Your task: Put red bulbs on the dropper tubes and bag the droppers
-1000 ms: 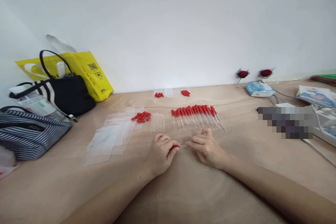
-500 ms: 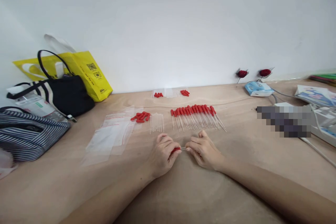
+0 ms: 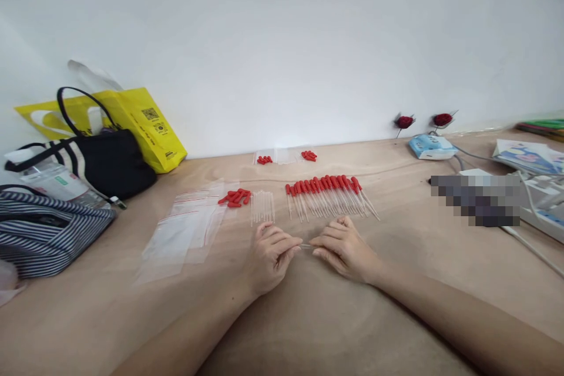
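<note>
My left hand (image 3: pixel 274 259) and my right hand (image 3: pixel 342 251) pinch a thin dropper between them, low over the table. Only a short stretch of its clear tube (image 3: pixel 306 246) shows in the gap; the left fingers hide the red bulb end. Just beyond my left hand lies a row of bare clear tubes (image 3: pixel 263 207). To the left of those is a loose pile of red rubber bulbs (image 3: pixel 237 196). A long row of droppers with red bulbs fitted (image 3: pixel 328 194) lies beyond my right hand, tips pointing towards me.
Clear zip bags (image 3: pixel 176 235) lie flat at left. A small bag with red bulbs (image 3: pixel 282 156) is near the wall. Striped pouch (image 3: pixel 57 238), black bag (image 3: pixel 114 161) and yellow bag (image 3: pixel 165 141) stand far left. Right are a tissue pack (image 3: pixel 432 147) and a cable (image 3: pixel 535 249).
The red bulb that showed in my left hand is now hidden behind its fingers. Both hands remain close together on the dropper. The view has shifted slightly.
</note>
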Tool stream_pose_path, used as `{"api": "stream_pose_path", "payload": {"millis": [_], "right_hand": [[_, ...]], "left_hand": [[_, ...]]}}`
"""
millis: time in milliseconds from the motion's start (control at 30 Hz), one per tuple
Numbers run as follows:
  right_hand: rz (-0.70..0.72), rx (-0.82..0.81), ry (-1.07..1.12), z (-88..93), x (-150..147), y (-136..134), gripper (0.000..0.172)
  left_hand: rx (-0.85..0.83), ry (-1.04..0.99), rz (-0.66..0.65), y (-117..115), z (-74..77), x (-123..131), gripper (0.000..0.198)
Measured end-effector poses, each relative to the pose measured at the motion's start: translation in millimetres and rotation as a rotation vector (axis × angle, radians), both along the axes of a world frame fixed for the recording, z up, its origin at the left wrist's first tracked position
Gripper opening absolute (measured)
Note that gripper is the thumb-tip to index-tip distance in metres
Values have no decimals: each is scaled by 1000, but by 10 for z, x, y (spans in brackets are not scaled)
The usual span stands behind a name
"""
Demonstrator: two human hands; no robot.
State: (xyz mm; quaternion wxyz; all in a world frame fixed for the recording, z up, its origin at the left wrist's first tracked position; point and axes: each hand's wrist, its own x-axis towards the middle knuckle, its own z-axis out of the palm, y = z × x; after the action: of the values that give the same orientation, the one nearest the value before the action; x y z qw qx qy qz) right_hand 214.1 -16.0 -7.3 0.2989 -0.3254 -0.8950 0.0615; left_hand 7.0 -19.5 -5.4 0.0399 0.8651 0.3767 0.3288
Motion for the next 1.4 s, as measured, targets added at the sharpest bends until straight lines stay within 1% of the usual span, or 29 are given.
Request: {"api": "stream_pose_path", "payload": {"millis": [133,167,200,233,300,367,467,533,600,700,800,933,1067,1133,1200,1333,1400], "right_hand": [[-40,34,-42,46,41,-31,18],[-48,21,-51,53,44,-36,17],[-61,-3,-52,58,43,-34,17],[-83,-38,-43,63,39,-23,16],[-157,-128,8,72,9,36,17],[-248,-238,80,81,-62,149,20],[-392,-379,178,93,-263,369,20],[-479,-371,186,101,-434,495,21],[-527,-320,120,107,-589,574,22],[-577,-261,13,110,-720,607,22],[-588,-219,-8,104,-729,593,22],[-600,-200,-8,112,-720,565,23],[-660,-226,-137,140,-805,548,42],[-689,-253,-199,151,-848,553,49],[-710,-288,-215,162,-866,567,45],[-716,-381,-220,199,-826,597,29],[-714,-405,-240,224,-792,599,25]], "left_hand": [[-11,15,-9,-2,16,-12,16],[-10,15,1,2,24,-24,17],[-11,6,36,11,34,-45,22],[-8,-17,95,26,46,-75,32],[8,-83,256,78,71,-170,49],[48,-141,402,155,88,-298,47],[61,-153,588,277,77,-495,39],[36,-154,664,332,55,-588,38],[-4,-130,708,355,34,-634,37],[-64,-15,705,344,25,-626,31],[-75,88,663,321,36,-569,20],[-38,108,652,313,54,-502,10],[-14,98,648,315,55,-493,8],[-27,105,646,314,51,-502,8],[-37,108,644,312,48,-509,8],[-25,93,634,310,48,-512,9],[-25,86,629,310,49,-510,9]]}}
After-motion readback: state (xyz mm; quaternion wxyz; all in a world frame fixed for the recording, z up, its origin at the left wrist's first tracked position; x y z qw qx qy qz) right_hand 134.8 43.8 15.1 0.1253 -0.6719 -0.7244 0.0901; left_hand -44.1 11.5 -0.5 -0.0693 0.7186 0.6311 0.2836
